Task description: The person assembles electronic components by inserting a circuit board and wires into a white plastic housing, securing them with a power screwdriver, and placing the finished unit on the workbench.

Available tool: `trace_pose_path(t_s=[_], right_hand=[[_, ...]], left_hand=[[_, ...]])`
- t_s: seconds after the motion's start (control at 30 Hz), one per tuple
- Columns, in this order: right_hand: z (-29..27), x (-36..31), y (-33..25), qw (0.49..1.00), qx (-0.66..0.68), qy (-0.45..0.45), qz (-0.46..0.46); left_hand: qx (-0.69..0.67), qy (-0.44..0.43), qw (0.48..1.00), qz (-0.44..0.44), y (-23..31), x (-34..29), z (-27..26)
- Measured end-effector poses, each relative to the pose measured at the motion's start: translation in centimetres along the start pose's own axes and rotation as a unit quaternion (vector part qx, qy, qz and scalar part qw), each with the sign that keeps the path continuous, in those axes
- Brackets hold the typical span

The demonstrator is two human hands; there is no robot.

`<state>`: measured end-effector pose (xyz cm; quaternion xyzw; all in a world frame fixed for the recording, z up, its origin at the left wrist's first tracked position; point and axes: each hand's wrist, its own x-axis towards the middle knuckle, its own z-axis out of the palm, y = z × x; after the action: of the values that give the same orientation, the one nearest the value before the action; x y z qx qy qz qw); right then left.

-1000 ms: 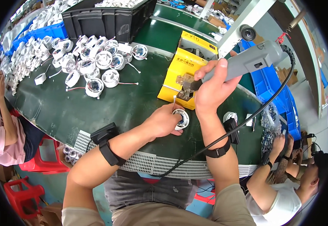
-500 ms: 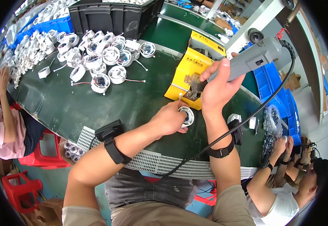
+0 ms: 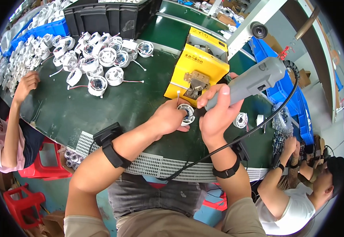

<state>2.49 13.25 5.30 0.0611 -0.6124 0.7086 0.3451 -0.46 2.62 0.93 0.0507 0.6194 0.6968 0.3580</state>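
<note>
My left hand [image 3: 170, 117] is closed round a white round plastic housing [image 3: 187, 114] with a dark circuit board inside, low over the green table. A short wire with a white plug [image 3: 178, 94] sticks up from it. My right hand [image 3: 218, 114] grips a grey electric screwdriver [image 3: 251, 81], tilted with its dark nose down at the housing's right side. Whether its tip touches the housing, I cannot make out. Just beyond my hands stands a yellow screw feeder [image 3: 198, 59] with a metal block on its front.
Many white housings with wires [image 3: 107, 57] lie heaped at the far left, before a black crate [image 3: 104, 19]. Two more housings [image 3: 241, 119] sit right of my right hand. The screwdriver's black cable [image 3: 255, 130] crosses my right forearm. Co-workers sit left and right; blue bins [image 3: 302, 114] stand right.
My right hand has brought the screwdriver down and left, from the feeder's front to the housing in my left hand. At the left, a co-worker's hand has reached toward the heap of parts.
</note>
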Motion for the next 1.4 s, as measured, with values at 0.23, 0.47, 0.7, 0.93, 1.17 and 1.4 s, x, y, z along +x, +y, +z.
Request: trace_pose_path(t_s=[0.23,0.47,0.7,0.93,1.17,1.4], right_hand=[[0.1,-0.5,0.1,1.000,0.010,-0.003,0.008],[-0.3,-0.3,0.8,1.000,-0.009,-0.024,-0.006],[-0.1,-0.5,2.0,0.998,0.020,-0.066,-0.016],[-5.8,0.6,4.8,0.994,-0.106,-0.009,0.012],[-17.5,3.6,2.0,0.809,-0.555,-0.095,-0.167],[-18.2,-1.1,-3.2,0.751,-0.638,-0.170,-0.012]], left_hand=[[0.001,-0.007,1.000,0.001,-0.3,-0.1,0.1],[-0.018,-0.007,1.000,0.014,-0.5,0.2,0.2],[0.015,0.004,0.999,0.029,0.0,0.1,-0.8],[0.019,-0.092,0.987,0.129,-3.1,4.4,-0.4],[0.478,0.359,0.782,0.176,2.8,-4.2,-6.0],[0.534,0.271,0.782,0.175,1.9,-8.3,-5.5]])
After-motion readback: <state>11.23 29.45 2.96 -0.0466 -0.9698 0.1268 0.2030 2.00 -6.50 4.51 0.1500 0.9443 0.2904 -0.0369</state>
